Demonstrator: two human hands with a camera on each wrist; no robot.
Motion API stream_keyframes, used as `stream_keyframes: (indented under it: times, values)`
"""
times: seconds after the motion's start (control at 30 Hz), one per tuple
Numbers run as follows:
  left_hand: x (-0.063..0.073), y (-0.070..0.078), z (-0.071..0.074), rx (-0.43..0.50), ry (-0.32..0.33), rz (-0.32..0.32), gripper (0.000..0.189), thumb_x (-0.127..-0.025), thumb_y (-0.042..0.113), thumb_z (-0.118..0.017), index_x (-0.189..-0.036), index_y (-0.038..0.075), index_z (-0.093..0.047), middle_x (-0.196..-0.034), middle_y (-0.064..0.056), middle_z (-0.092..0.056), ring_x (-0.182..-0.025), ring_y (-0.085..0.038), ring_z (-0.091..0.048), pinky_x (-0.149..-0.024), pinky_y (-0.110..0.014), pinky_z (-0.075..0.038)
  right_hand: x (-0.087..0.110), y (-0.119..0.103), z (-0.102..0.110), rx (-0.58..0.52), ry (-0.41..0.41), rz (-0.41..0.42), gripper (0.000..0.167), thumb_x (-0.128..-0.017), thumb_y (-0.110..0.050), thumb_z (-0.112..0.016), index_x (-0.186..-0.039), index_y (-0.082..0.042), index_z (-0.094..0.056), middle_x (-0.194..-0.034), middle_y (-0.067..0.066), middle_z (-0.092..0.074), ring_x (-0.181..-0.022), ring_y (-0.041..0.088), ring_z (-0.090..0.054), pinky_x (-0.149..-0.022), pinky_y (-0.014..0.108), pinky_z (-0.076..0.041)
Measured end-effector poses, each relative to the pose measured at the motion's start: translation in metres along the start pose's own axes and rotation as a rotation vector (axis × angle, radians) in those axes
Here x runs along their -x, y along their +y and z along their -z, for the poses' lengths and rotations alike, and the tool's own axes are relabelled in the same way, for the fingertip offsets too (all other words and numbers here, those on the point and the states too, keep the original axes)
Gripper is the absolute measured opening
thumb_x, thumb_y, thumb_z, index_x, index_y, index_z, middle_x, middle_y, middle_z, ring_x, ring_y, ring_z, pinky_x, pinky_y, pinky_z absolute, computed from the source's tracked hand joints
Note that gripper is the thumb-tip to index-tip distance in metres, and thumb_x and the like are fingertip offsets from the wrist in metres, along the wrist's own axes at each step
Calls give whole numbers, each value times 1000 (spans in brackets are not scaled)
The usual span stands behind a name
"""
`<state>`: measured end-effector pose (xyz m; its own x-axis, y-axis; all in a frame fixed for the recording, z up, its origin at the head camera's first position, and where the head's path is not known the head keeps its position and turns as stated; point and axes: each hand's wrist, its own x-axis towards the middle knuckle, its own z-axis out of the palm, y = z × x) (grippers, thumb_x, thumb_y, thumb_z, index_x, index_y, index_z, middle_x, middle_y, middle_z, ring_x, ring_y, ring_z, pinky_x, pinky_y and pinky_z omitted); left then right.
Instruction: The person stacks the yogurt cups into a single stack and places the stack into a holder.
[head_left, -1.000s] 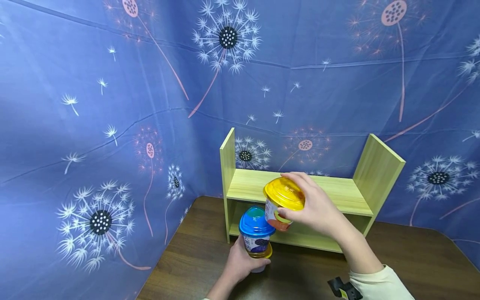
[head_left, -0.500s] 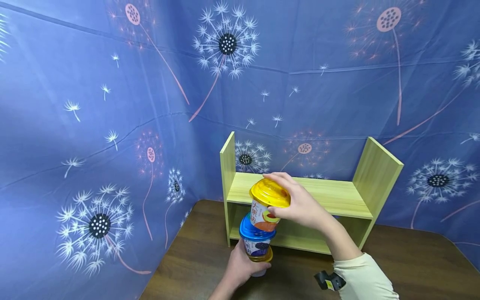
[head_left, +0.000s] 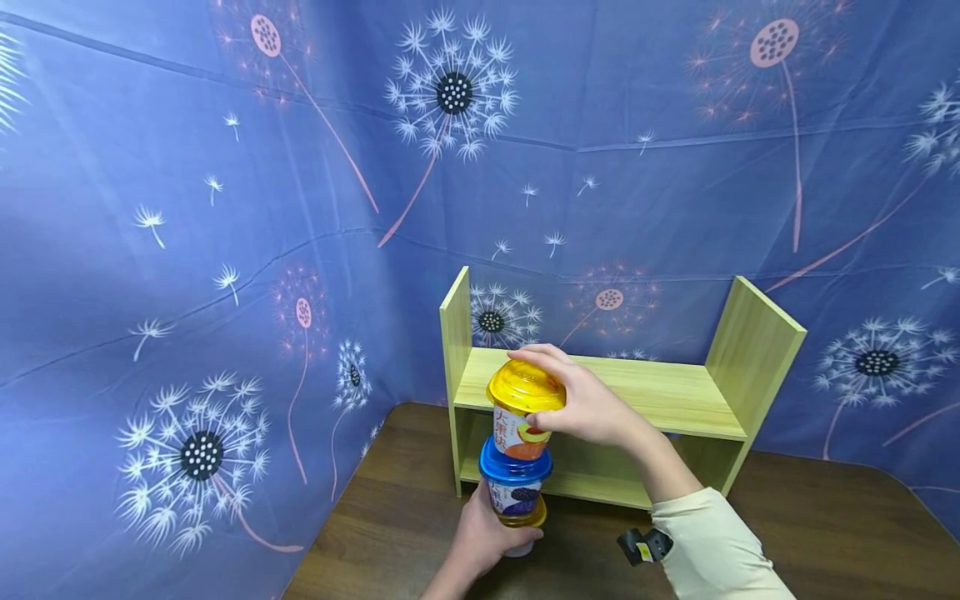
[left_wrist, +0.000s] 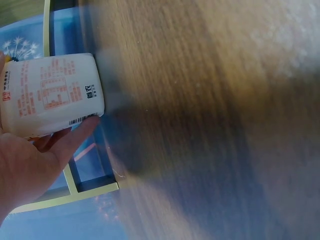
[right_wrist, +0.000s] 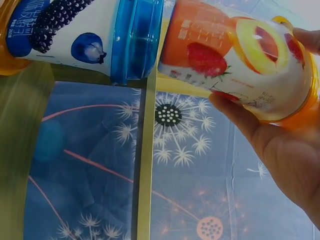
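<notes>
Three yogurt cups stand one on another in the head view. My right hand (head_left: 581,404) grips the top one, a yellow-lidded yogurt cup (head_left: 516,437) with peach and strawberry pictures. Its base sits right at the lid of the blue-lidded yogurt cup (head_left: 513,475), which bears blackberry and blueberry pictures in the right wrist view. Lowest is another yellow-lidded yogurt cup (head_left: 519,551), partly hidden by my left hand (head_left: 483,529), which holds it around the side. In the left wrist view, the white wall of this lower cup (left_wrist: 55,95) shows orange print and a barcode.
A pale wooden shelf (head_left: 660,396) with two upright sides stands just behind the stack on the brown table (head_left: 397,492). A blue dandelion-print cloth (head_left: 300,167) hangs behind and to the left. A black wrist device (head_left: 645,547) sits by the right sleeve.
My right hand has brought its yellow-lidded yogurt cup leftward from beside the blue-lidded one to directly over its lid. The left hand has kept its hold on the lower cup.
</notes>
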<state>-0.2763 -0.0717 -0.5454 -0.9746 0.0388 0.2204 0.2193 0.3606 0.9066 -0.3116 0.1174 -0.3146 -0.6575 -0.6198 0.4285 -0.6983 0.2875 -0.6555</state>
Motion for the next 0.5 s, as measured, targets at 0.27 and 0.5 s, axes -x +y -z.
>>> stream_keyframes:
  times: [0.27, 0.5]
  values:
    - [0, 1, 0, 1, -14, 14, 93, -61, 34, -98, -138, 17, -48, -122, 4, -64, -108, -15, -62, -96, -41, -50, -8, 0, -2, -28, -32, 4, 77, -75, -13, -75, -148, -20, -51, -149, 2, -42, -116, 29, -54, -88, 42, -54]
    - [1, 3, 1, 24, -13, 20, 91, -62, 29, -98, -138, 16, -48, -122, 3, -64, -108, -15, -63, -96, -43, -50, -9, 2, -5, -34, -71, 5, 80, -74, -14, -76, -149, -20, -50, -150, 2, -42, -116, 28, -55, -91, 42, -53]
